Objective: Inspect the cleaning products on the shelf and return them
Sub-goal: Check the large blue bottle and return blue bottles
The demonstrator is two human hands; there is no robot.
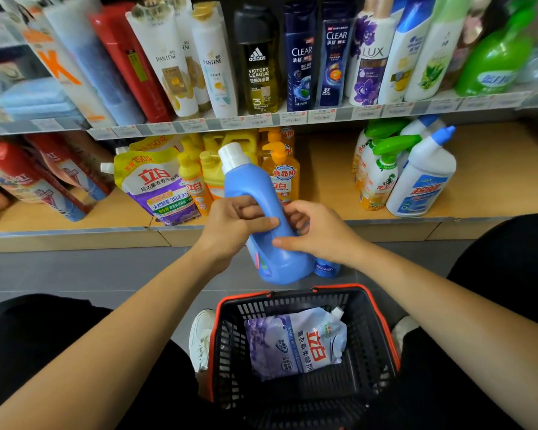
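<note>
Blue detergent bottle [255, 187] tilted, white cap [232, 153] up-left, held off shelf before lower shelf front edge [75, 234], above black basket [382, 321]. Left hand [230, 231] fingers curled round its handle; right hand [320, 234] fingers wrapped on opposite side. Bare shelf board [326, 181] lay between yellow dish-soap bottles [281, 175] and toilet-cleaner bottles [423, 178].

A: Price tags [320, 115]: print too small to read. Upper-row shampoo bottles [300, 57] cut off at top edge.
B: Label of blue bottle [255, 187] edge-on, unreadable. Small blue container [326, 269] behind it, mostly hidden.
</note>
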